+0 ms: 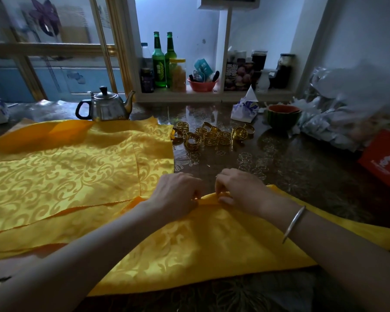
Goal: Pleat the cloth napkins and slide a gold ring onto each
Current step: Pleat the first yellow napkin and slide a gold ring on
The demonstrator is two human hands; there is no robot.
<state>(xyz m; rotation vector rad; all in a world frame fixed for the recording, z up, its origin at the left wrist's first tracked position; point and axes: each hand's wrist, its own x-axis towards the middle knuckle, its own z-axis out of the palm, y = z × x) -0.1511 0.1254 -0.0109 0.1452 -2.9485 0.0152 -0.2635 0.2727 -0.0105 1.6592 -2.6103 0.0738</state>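
This looks like a lived-in home, at a dining corner beside the kitchen. A dark glossy desk with a floral-patterned top (302,167) carries a stainless steel teapot with a black handle (106,106), a soft blue-and-white tissue pack (244,110) and a green melon-striped bowl (282,117). Behind it, a white open wall shelf (212,95) holds two green glass bottles (159,61), a clear yellow-lidded jar (178,74), a red plastic bowl of odds and ends (202,85) and dark storage jars (284,70). To the left stand gold-framed glass doors (54,46) bearing a purple flower decal (45,18)
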